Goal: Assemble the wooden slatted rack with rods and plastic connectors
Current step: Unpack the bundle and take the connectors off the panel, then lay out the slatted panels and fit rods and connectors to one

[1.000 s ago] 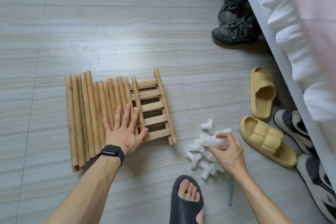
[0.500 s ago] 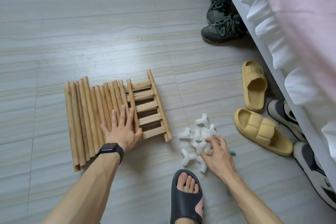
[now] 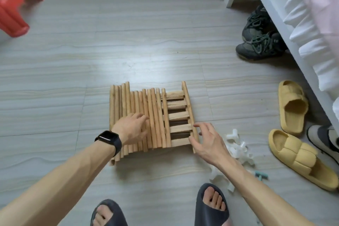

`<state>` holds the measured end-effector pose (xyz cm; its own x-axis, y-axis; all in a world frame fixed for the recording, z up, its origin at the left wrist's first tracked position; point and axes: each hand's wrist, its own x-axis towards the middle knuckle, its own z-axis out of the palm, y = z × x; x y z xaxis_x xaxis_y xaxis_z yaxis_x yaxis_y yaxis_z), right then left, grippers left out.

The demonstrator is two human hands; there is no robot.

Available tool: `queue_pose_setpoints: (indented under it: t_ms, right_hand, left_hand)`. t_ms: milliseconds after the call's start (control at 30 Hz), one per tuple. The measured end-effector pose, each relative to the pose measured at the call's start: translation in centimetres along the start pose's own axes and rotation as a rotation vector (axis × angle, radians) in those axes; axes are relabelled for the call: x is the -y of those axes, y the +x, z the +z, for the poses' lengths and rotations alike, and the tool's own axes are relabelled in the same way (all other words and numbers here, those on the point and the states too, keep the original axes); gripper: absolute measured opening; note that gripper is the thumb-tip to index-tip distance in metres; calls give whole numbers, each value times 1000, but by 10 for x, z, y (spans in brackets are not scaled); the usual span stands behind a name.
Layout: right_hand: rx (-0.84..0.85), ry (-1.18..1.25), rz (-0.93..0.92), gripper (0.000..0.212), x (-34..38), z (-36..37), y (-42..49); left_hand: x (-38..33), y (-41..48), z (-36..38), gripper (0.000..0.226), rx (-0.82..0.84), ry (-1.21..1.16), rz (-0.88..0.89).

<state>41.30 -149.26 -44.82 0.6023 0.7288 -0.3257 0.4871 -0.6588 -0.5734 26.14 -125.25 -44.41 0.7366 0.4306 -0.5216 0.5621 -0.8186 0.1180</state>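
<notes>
Several loose wooden rods (image 3: 126, 108) lie side by side on the floor, partly on top of a slatted wooden panel (image 3: 177, 115) whose flat slats show at the right. My left hand (image 3: 131, 127), with a black watch on the wrist, rests on the rods with fingers extended. My right hand (image 3: 205, 140) hovers with spread fingers at the panel's near right corner, its fingertips close to the right side rod; it holds nothing. A heap of white plastic connectors (image 3: 236, 147) lies on the floor just right of that hand, partly hidden by my forearm.
Yellow slippers (image 3: 293, 108) and dark sneakers (image 3: 256, 42) lie at the right beside a white bed frame (image 3: 286, 24). A red plastic stool (image 3: 12, 5) stands at the far left. A small teal tool (image 3: 261, 174) lies near the connectors. My feet in dark slides (image 3: 211, 205) are at the bottom.
My right hand left the connector heap and moved left to the panel's right edge. The camera swung left and up, bringing the stool into view. My left hand stays on the rods.
</notes>
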Motion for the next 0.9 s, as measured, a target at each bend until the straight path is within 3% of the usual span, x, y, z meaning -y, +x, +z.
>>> queue_pose_setpoints:
  t_ms: [133,333,600,900]
  right_hand:
    - [131,-97,-49,66,47,17,45]
    - [238,-256,124,97,75,47,91]
    - [197,-390,180,109,103,76,111]
    - [123,-266,238,108,109,89,106]
  left_hand:
    - [47,-22,7,71,2,-24,-100]
    - [72,-25,47,93,33,-91,-244]
    - [65,-20,83,89,-17,-220,-288]
    - [67,-21,89,93,-44,-244,-278]
